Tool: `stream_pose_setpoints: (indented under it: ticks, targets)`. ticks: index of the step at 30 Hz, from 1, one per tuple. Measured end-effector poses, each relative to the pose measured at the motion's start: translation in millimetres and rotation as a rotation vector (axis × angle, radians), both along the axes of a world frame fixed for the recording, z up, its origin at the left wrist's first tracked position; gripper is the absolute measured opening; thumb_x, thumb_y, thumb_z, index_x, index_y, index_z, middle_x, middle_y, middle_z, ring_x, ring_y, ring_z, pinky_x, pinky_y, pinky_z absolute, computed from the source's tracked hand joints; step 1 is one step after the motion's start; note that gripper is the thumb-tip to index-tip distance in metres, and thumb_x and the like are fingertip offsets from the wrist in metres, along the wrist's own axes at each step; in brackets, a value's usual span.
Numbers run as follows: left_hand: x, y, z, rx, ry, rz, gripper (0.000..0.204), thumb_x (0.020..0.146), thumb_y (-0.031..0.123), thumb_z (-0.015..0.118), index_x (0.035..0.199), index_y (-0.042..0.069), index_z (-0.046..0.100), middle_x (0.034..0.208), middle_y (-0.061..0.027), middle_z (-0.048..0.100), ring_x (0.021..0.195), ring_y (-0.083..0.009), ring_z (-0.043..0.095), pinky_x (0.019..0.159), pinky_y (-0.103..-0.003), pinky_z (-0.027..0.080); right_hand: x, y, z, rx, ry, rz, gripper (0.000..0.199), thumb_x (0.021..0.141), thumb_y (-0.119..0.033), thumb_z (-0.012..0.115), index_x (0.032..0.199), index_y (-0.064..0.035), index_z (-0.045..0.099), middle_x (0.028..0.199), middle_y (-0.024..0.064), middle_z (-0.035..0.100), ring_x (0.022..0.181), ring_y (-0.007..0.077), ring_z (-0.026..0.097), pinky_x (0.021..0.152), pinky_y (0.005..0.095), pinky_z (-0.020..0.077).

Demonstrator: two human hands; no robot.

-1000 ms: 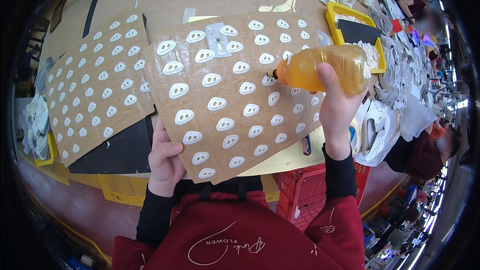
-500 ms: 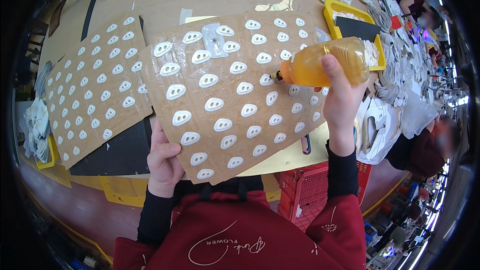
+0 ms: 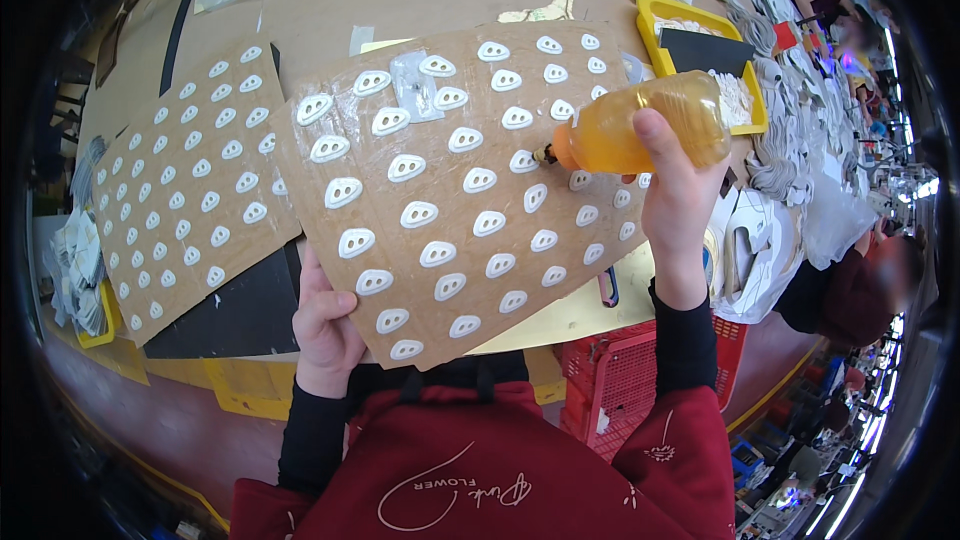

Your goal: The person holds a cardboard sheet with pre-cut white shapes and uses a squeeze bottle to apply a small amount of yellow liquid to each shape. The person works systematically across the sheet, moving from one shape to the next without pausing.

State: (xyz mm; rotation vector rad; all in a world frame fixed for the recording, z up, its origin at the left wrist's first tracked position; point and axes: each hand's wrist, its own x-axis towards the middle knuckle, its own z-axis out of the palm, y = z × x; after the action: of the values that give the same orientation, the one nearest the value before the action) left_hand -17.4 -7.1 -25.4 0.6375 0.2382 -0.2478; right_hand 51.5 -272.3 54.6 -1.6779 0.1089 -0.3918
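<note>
My left hand (image 3: 328, 325) grips the lower left edge of a brown cardboard sheet (image 3: 300, 215), thumb on top and fingers hidden beneath. Rows of small white rounded-triangle pieces (image 3: 437, 253), each with two holes, lie on the sheet. My right hand (image 3: 680, 185) is wrapped around a clear squeeze bottle (image 3: 650, 120) of amber liquid, tilted on its side with its orange cap to the left. The dark nozzle (image 3: 543, 154) is at a white piece (image 3: 523, 161) right of the sheet's middle; I cannot tell whether they touch.
A second cardboard sheet (image 3: 200, 230) with similar white pieces lies to the left, over a black board (image 3: 235, 312). Yellow trays (image 3: 650, 15) and heaps of grey-white cut pieces (image 3: 785, 155) stand at the right. Red crates (image 3: 620, 370) are below the table edge; co-workers (image 3: 850, 290) sit farther right.
The view has shifted slightly, so the table's things appear a little farther left. Both hands keep their holds, and the nozzle stays near the same white piece.
</note>
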Motion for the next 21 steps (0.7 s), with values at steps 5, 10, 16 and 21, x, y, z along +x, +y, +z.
stream_pose_setpoints:
  ticks: [5,10,16,21]
  targets:
    - [-0.2,-0.8,1.8,0.009,0.003,-0.002,0.075,0.059,0.002,0.053,0.129,0.002,0.027,0.122,-0.016,0.043,0.112,-0.0297,0.045,0.095,-0.04,0.038,4.1,6.8,-3.6,0.073,-0.028,0.046,0.028,0.074,-0.02,0.069,0.09,-0.0002,0.058,0.076,0.0028,0.06,0.059,0.0073,0.054,0.045,0.0184,0.0405]
    - [1.6,-0.9,2.9,0.001,-0.006,-0.018,0.076,0.057,0.0,0.049,0.129,0.002,0.026,0.122,-0.0164,0.043,0.112,-0.03,0.045,0.095,-0.04,0.038,9.7,3.6,-2.5,0.384,0.024,0.064,0.034,0.083,-0.038,0.056,0.099,-0.0087,0.05,0.086,0.0022,0.058,0.068,0.0099,0.056,0.046,0.0217,0.0383]
    - [1.8,-2.3,4.9,0.002,0.02,0.008,0.077,0.054,-0.003,0.045,0.129,0.003,0.027,0.121,-0.0153,0.044,0.111,-0.03,0.045,0.095,-0.04,0.037,7.7,-12.1,-1.8,0.56,-0.008,-0.104,0.037,0.085,-0.044,0.048,0.098,-0.0097,0.05,0.086,0.0032,0.059,0.072,0.0103,0.056,0.049,0.0215,0.0389]
    - [0.3,-1.0,3.1,0.022,0.053,0.017,0.076,0.054,-0.003,0.044,0.128,0.003,0.031,0.119,-0.014,0.046,0.11,-0.0291,0.046,0.095,-0.04,0.037,0.7,-14.9,-14.8,0.404,-0.051,-0.148,0.03,0.086,-0.035,0.052,0.1,-0.0091,0.049,0.087,0.0033,0.058,0.07,0.0111,0.056,0.048,0.024,0.0393]
